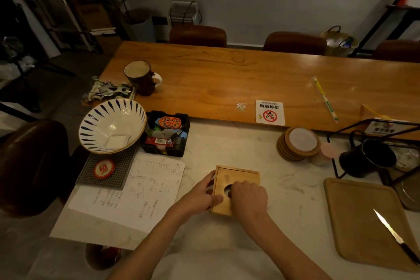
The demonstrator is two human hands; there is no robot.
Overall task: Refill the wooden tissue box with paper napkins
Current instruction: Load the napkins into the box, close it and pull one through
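Note:
A square wooden tissue box (238, 177) lies flat on the pale marble counter, its lid on, with a round hole in the middle of the lid. My left hand (202, 195) grips the box's left side, thumb on the lid's near edge. My right hand (248, 195) rests on top of the lid, with fingers curled into the hole. A folded white napkin (117, 141) lies inside the blue-striped bowl (100, 109) at the left. No other napkins are visible.
A written sheet of paper (141, 191) lies left of the box. A black organiser (167, 134) of small items stands behind it. A stack of wooden coasters (297, 143), a black mug (368, 159) and a wooden cutting board (363, 223) with a knife (395, 236) are on the right.

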